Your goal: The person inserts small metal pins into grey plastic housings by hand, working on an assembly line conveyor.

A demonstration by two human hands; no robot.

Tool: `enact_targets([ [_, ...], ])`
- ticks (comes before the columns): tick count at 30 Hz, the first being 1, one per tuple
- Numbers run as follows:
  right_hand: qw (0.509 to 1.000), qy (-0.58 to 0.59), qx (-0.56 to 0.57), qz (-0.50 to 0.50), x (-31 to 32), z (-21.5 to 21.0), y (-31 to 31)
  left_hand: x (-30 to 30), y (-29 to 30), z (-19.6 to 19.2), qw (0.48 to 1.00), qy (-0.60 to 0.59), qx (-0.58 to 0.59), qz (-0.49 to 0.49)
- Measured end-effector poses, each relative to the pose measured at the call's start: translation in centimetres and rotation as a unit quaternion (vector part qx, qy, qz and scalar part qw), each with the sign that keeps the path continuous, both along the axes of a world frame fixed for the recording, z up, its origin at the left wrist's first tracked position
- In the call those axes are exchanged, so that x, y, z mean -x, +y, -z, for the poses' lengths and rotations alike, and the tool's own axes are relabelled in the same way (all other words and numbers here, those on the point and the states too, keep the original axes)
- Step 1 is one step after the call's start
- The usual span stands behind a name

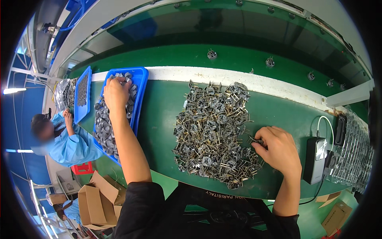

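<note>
My left hand (116,93) reaches into the blue tray (141,89) at the left, its fingers curled among small grey plastic caps (104,126). A cap seems to be between the fingertips, partly hidden by them. On the bench in front of me lies a broad heap of small metal-pinned plug inserts (211,131), tangled together. Just past the heap's right edge, my right hand (279,149) pinches one plug insert (256,140) between thumb and fingers, a little above the green bench top (159,119).
Behind a white rail (171,74), single parts (212,54) sit spaced along a green belt. A power bank (316,159) with cables and stacked clear plastic trays (352,151) stand at the right. Left, a co-worker in blue (73,145) sits by another blue tray (82,95). Cardboard boxes (97,205) lie below.
</note>
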State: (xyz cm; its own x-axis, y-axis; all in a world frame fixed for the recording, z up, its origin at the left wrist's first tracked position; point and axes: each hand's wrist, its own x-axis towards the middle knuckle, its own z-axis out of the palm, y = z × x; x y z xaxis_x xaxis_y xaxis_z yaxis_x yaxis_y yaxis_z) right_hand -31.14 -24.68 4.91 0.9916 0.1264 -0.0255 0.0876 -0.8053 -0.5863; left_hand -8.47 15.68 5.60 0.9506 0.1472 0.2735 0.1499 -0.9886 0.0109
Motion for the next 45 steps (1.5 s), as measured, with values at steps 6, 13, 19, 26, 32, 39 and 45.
enact_targets([
  [6, 0.999, -0.041, 0.011, -0.006, 0.4, 0.0, -0.1, -0.6, -1.4, 1.8, 0.989, -0.068, -0.032, 0.131],
  [13, 0.999, -0.035, 0.026, -0.023, 0.7, 0.5, -0.2, 0.1, -1.4, 2.8, 0.977, -0.066, 0.038, 0.199],
  [19, 0.999, -0.023, 0.036, -0.025, 0.6, 0.1, 0.2, 3.5, -4.7, 2.0, 0.963, -0.046, 0.070, 0.257],
  [26, 0.998, -0.021, 0.050, -0.014, 0.4, 0.0, 0.3, 4.6, -8.3, 0.6, 0.931, 0.006, 0.121, 0.345],
  [32, 0.999, -0.023, 0.033, -0.007, 0.2, -0.1, 0.5, 3.4, -9.0, 0.3, 0.921, 0.019, 0.111, 0.372],
  [39, 0.999, -0.026, 0.027, 0.003, 0.2, 0.0, 0.3, 4.3, -9.1, -2.5, 0.911, 0.069, 0.130, 0.385],
  [45, 0.999, 0.017, 0.025, 0.011, 0.0, -0.3, 0.0, 3.5, -9.3, -3.3, 0.891, 0.252, 0.241, 0.289],
])
